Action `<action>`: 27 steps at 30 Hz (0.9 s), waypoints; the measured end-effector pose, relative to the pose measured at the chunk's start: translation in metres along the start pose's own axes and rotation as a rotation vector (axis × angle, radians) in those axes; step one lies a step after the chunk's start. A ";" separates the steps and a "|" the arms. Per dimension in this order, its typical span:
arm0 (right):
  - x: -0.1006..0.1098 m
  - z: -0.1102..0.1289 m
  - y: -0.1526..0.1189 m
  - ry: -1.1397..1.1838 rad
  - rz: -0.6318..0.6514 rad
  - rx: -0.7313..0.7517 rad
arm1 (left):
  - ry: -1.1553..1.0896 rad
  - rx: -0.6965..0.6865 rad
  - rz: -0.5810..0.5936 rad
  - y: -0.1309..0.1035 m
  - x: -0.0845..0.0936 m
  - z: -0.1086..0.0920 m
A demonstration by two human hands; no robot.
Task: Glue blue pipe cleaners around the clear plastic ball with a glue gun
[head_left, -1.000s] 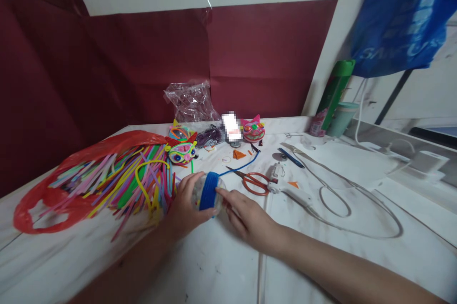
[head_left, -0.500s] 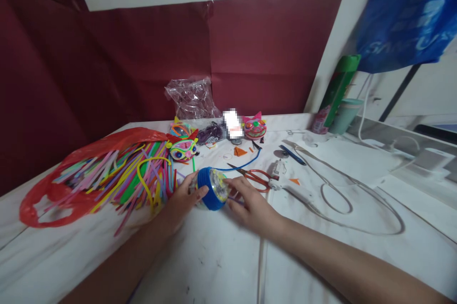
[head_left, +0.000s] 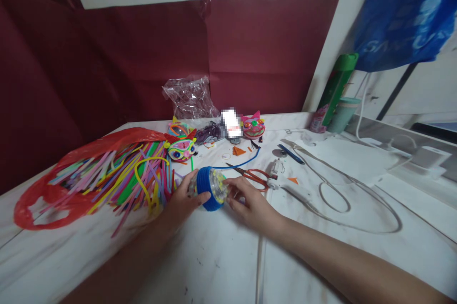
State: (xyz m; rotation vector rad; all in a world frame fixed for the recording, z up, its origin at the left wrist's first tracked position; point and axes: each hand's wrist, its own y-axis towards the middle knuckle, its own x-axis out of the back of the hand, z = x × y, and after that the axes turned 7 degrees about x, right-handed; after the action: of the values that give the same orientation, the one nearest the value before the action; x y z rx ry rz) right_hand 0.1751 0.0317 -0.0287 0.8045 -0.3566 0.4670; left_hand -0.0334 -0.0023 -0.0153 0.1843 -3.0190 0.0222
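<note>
My left hand (head_left: 185, 199) is closed around a clear, round plastic body (head_left: 218, 182), its thumb lying across the front. A broad band of blue pipe cleaner (head_left: 206, 188) is wound round the middle, and yellow shows through the plastic. On the right end of this body rest the bent fingers of my right hand (head_left: 246, 201), pressed to its side; whether they pinch anything small is hidden. A loose blue strand (head_left: 250, 160) runs over the table behind it. Orange-handled scissors (head_left: 255, 176) and a white glue gun (head_left: 282, 182) lie just right of my right hand.
Left, a red plastic bag (head_left: 28, 204) spills many-coloured pipe cleaners (head_left: 121, 180). Decorated animal faces stand behind, one yellow-edged (head_left: 180, 149), one pink (head_left: 253, 127). A blue cutter (head_left: 291, 154), orange scraps (head_left: 238, 151), a looped cable (head_left: 371, 199) and a green can (head_left: 337, 85) are farther right.
The wrapped plastic body has turned slightly, showing more of its clear right end. Both hands keep nearly the same place, and the right fingers have shifted a little along that end.
</note>
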 end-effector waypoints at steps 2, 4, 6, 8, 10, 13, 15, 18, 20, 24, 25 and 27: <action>-0.001 0.001 -0.001 0.005 0.003 0.005 | 0.076 0.016 -0.041 -0.001 -0.001 -0.001; -0.003 0.002 -0.002 0.023 0.008 0.023 | 0.099 0.031 -0.068 -0.002 -0.003 -0.004; -0.003 0.003 -0.002 0.062 0.008 0.025 | 0.043 0.062 -0.042 -0.002 -0.004 -0.007; -0.002 0.002 0.000 0.117 -0.021 -0.016 | -0.067 0.112 0.015 -0.002 -0.004 -0.009; 0.000 0.001 0.002 0.174 -0.066 -0.092 | -0.169 0.148 0.064 -0.001 -0.002 -0.008; 0.003 -0.002 0.005 0.229 -0.100 -0.209 | -0.266 0.168 0.118 0.000 0.001 -0.004; 0.004 -0.005 0.005 0.227 -0.106 -0.257 | -0.292 0.178 0.134 0.001 0.002 -0.002; 0.002 -0.007 0.004 0.214 -0.102 -0.270 | -0.320 0.187 0.142 0.000 0.001 -0.003; 0.000 -0.008 0.003 0.235 -0.100 -0.284 | -0.329 0.157 0.150 0.000 0.000 -0.005; -0.003 -0.006 0.004 0.369 -0.070 -0.344 | -0.161 0.016 0.032 0.002 -0.001 0.001; -0.003 -0.004 0.004 0.425 -0.045 -0.340 | -0.084 -0.026 -0.006 0.002 -0.001 0.005; -0.003 -0.001 0.005 0.539 0.006 -0.312 | 0.055 -0.124 -0.050 0.001 -0.001 0.010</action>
State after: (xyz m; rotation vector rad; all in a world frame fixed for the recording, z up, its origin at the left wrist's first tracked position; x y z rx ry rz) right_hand 0.1698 0.0346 -0.0273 0.3516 0.0706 0.5958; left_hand -0.0338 -0.0012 -0.0256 0.2438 -2.9480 -0.1606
